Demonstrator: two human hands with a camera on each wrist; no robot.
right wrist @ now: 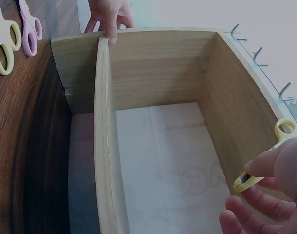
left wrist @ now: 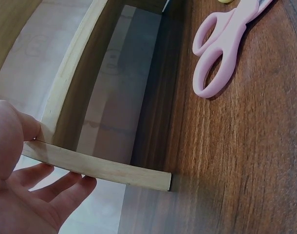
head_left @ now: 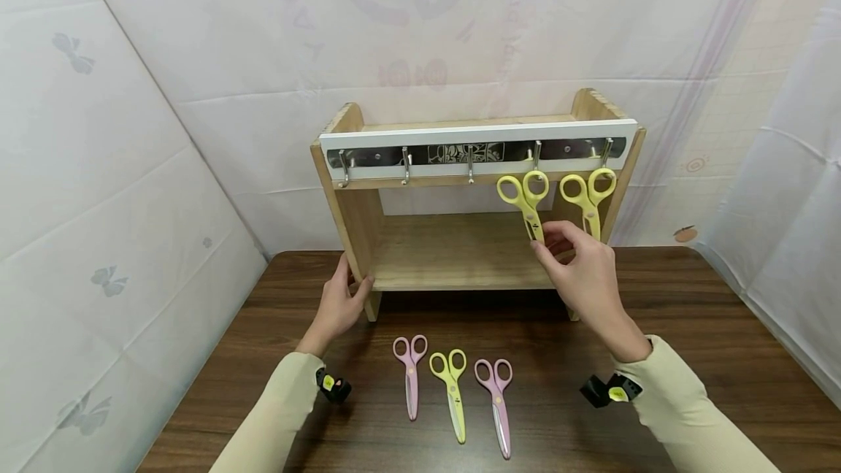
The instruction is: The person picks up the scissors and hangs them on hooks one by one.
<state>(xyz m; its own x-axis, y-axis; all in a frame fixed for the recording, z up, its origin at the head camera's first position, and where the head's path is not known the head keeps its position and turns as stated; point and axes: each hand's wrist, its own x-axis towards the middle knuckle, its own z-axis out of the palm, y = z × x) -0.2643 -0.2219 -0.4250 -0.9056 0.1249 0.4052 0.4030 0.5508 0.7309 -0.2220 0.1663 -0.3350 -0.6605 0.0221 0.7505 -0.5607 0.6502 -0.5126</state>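
Note:
My right hand [head_left: 585,268] pinches a pair of yellow scissors [head_left: 529,204] by the blade end, loops upward. The right loop is at the fourth hook [head_left: 536,155] from the left; whether it hangs there I cannot tell. Beside it, a second pair of yellow scissors [head_left: 589,199] hangs from the rightmost hook [head_left: 606,150]. With thumb in front and fingers around the outside, my left hand [left wrist: 22,165] grips the left side board [left wrist: 104,165] of the wooden shelf [head_left: 460,247] low down.
Pink scissors [head_left: 410,378], yellow scissors [head_left: 452,394] and another pink pair [head_left: 497,407] lie on the dark wooden table [head_left: 276,327] before the shelf. Three hooks at the left of the rail [head_left: 388,156] hold nothing. A white patterned cloth [head_left: 250,42] stands behind.

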